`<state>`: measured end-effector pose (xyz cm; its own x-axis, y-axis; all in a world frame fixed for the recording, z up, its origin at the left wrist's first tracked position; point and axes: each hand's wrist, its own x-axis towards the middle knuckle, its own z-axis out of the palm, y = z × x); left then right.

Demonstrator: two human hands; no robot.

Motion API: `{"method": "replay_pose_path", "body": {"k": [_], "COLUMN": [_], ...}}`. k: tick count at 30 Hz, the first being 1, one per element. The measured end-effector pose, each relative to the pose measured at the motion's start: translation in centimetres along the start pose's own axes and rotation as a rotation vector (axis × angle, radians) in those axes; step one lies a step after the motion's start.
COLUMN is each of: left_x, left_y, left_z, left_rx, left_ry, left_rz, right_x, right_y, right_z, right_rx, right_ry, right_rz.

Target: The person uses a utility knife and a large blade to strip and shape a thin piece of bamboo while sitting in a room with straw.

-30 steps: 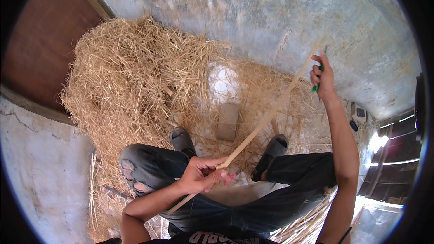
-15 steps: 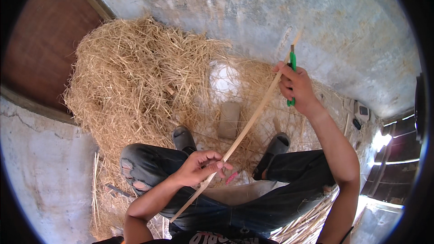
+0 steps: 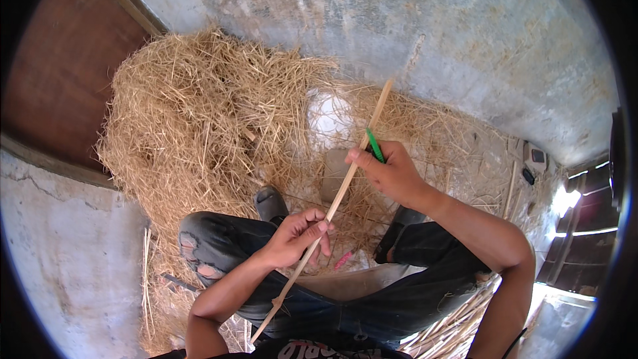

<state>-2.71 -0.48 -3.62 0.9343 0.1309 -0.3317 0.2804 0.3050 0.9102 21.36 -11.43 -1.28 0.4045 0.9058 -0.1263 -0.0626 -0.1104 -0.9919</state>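
A long pale bamboo strip [image 3: 345,183] slants across my lap, its upper end towards the far wall and its lower end near my waist. My left hand [image 3: 298,236] is closed round its middle, thumb on top. Further up, my right hand [image 3: 392,169] grips a green-handled knife [image 3: 375,144], which lies against the strip; its blade is mostly hidden here. My right thumb presses on the strip too. Near the strip's lower end, a small curl or bump [image 3: 277,301] stands out.
A large heap of straw-like shavings [image 3: 193,119] fills the left and middle floor, by a wall. A brown block [image 3: 334,159] lies between my feet, near a small pink object [image 3: 343,259]. Bundled thin sticks [image 3: 445,322] lie under my right leg. A small boxy device [image 3: 535,157] sits right.
My right hand with the knife has come down and left along the strip, closer to my left hand. The strip's upper end has shifted left and lower.
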Motion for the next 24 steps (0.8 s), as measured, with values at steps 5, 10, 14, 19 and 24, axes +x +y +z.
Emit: {"method": "replay_pose_path", "body": {"k": [5, 10, 14, 19, 24], "left_x": [0.3, 0.3, 0.1, -0.1, -0.4], "left_y": [-0.5, -0.1, -0.4, -0.3, 0.8], "left_z": [0.0, 0.4, 0.2, -0.2, -0.5], "left_rx": [0.005, -0.068, -0.091, -0.085, -0.079], "left_ry": [0.106, 0.181, 0.207, 0.226, 0.279], "left_rz": [0.018, 0.091, 0.117, 0.163, 0.124], "right_x": [-0.1, -2.0, -3.3, -2.2, 0.4], "right_y": [-0.6, -0.9, -1.0, 0.5, 0.0], "right_z": [0.0, 0.8, 2.2, 2.3, 1.0], "right_rx": [-0.304, -0.705, -0.902, -1.017, -1.072], "right_ry": [0.035, -0.022, -0.155, -0.087, 0.080], "right_rz": [-0.117, -0.251, -0.224, -0.421, -0.328]}}
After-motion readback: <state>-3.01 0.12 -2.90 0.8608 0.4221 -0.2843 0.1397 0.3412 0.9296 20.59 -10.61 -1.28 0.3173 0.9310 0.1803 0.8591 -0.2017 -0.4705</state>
